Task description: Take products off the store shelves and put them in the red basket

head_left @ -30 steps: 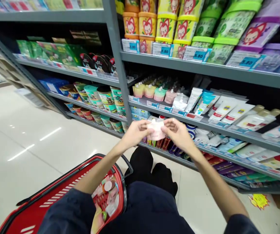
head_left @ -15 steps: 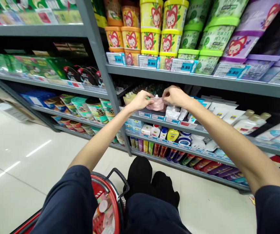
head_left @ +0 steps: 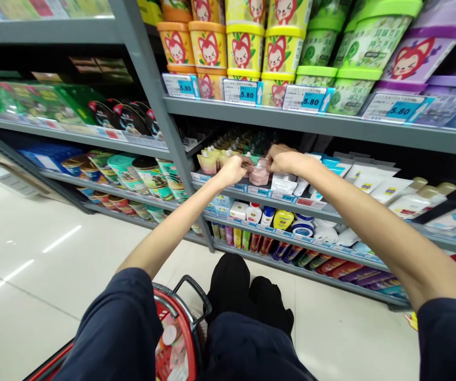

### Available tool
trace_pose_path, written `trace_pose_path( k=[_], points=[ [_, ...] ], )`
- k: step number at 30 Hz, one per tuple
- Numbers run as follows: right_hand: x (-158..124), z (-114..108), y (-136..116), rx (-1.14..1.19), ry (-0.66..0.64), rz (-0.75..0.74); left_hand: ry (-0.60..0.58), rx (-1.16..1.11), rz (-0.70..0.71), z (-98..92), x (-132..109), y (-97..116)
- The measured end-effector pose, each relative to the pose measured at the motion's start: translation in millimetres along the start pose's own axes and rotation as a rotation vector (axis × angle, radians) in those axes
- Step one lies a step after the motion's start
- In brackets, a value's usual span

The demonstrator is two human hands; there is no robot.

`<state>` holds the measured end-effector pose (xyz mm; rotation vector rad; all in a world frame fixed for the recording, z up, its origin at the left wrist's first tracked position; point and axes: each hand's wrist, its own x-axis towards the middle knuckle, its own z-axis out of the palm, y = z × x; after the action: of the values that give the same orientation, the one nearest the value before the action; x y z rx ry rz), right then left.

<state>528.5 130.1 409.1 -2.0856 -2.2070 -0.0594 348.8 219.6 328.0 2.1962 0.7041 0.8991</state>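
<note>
A small pink pouch with a pale cap (head_left: 259,174) stands at the front of the middle shelf, between my two hands. My left hand (head_left: 236,169) is at the pouch's left side, fingers bent and partly in shadow. My right hand (head_left: 281,158) reaches in at its right, fingers curled near the cap; whether either hand grips the pouch is hard to make out. Left of them are yellow capped pouches (head_left: 208,161), with more rows of small pouches behind. White packs (head_left: 283,183) lie just right of the pink pouch.
Above the hands runs a grey shelf edge (head_left: 311,117) with price tags and stacked tubs (head_left: 244,48). Tubes and bottles (head_left: 404,202) fill the shelf to the right. A red basket (head_left: 191,346) holding several items is on the floor at my lower left.
Both hands have moved deeper into the shelf. The pink pouch, held up between them before, is now lower on the shelf and upright. The view has shifted slightly closer.
</note>
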Motion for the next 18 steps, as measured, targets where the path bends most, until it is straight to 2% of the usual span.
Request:
trace_pose_path(
  k=[4, 9, 14, 18],
  points=[
    [9, 6, 6, 0.003, 0.019, -0.009, -0.021, -0.032, 0.01, 6.2, 1, -2],
    [11, 4, 7, 0.09, -0.039, 0.017, -0.01, -0.173, -0.069, 7.3, -1, -4],
    [18, 8, 15, 0.07, -0.033, 0.016, 0.019, -0.182, -0.127, 9.9, -2, -9],
    [27, 15, 24, 0.075, -0.035, -0.015, 0.041, -0.211, -0.116, 15.3, 1, -9]
  ],
)
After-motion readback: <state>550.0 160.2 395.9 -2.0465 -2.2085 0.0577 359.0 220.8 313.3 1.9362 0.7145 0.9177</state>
